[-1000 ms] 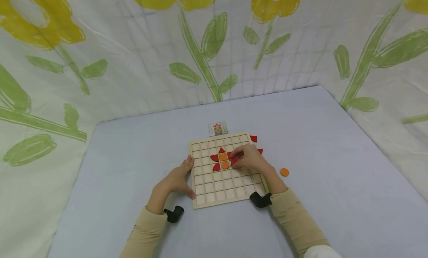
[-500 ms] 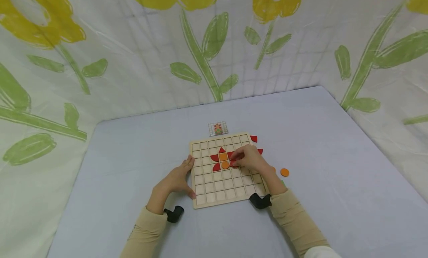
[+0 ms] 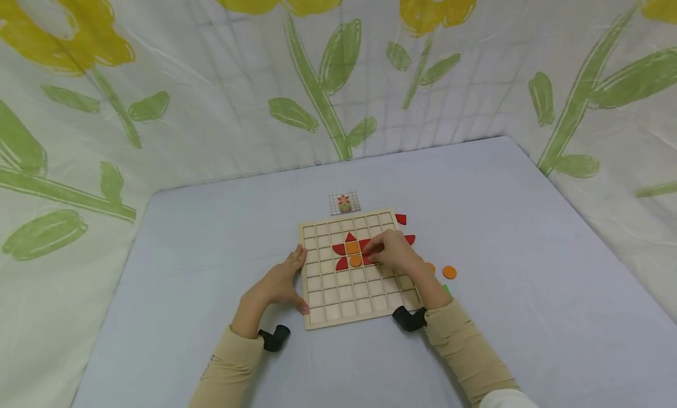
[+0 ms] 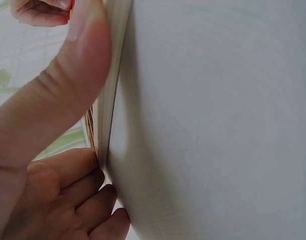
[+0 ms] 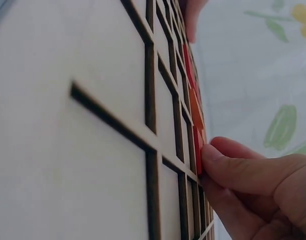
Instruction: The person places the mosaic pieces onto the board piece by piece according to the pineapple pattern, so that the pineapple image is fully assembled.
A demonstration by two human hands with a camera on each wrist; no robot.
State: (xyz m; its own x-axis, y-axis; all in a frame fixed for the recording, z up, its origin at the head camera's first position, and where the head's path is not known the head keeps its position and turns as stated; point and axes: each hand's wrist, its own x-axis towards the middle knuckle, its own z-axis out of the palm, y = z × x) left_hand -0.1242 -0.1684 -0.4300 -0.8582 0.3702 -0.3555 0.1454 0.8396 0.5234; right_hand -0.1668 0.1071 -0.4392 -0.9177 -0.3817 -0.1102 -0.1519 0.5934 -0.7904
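Note:
A square wooden grid board [image 3: 346, 294] lies on the table. Along its left edge my left hand [image 3: 280, 284] is spread, thumb near the front corner and fingers farther back; the left wrist view shows thumb and fingertips against the rim [image 4: 108, 100]. Over the board's right half, my right hand [image 3: 394, 249] pinches a red piece [image 5: 198, 150] with thumb and fingertips, down in a grid cell; the hand hides part of it. Left of that sit an orange disc [image 3: 355, 260] and an orange square [image 3: 352, 247]. A red triangle [image 3: 350, 237] and curved red pieces [image 3: 338, 250] surround them.
Behind the board lies a small pattern card [image 3: 344, 203]. Loose pieces lie to the right: a red one [image 3: 401, 219], another red one [image 3: 410, 239], two orange discs [image 3: 449, 272] and a green piece [image 3: 446, 290] partly behind the forearm. A flowered curtain [image 3: 211, 120] hangs behind the table.
The red piece in my right hand was tilted a second ago and has gone down flat into its cell. My right forearm shifted slightly, uncovering an orange disc. My left hand stayed put.

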